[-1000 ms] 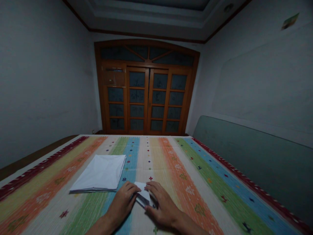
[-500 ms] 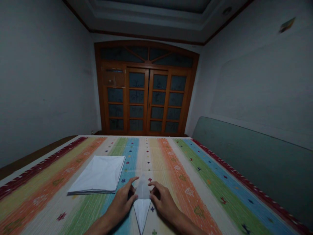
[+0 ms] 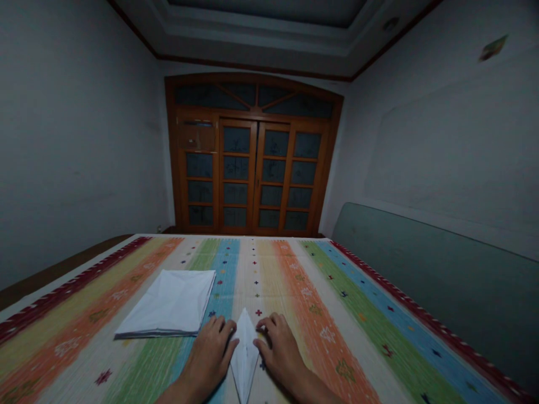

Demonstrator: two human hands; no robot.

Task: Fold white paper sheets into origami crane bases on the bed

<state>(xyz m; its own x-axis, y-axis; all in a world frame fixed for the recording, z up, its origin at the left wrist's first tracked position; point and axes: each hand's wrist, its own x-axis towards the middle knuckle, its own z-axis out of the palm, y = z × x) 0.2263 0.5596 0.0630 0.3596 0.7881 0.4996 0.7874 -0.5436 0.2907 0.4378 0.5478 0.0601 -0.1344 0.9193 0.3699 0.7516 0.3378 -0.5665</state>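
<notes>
A white sheet of folded paper (image 3: 245, 356), a narrow diamond with a crease down its middle, lies on the striped tablecloth with one point toward me. My left hand (image 3: 211, 349) is at its left edge, fingers curled and the thumb tip touching the paper. Mirroring it on the other side, my right hand (image 3: 280, 345) has bent fingers near the upper right edge and its thumb against the paper's side. Between them the two hands hold the paper at its widest part.
A stack of white square paper (image 3: 168, 303) rests left of my hands. The colourful striped tablecloth (image 3: 332, 303) covers the table. Beyond its far edge stand wooden doors with glass panes (image 3: 252, 174). A grey-green panel (image 3: 421, 264) runs along the right wall.
The paper's upper part, blurred and pale before, now shows as a crisp white point, and the horizontal edge across the middle is gone. My fingers have curled in and lowered along its sides.
</notes>
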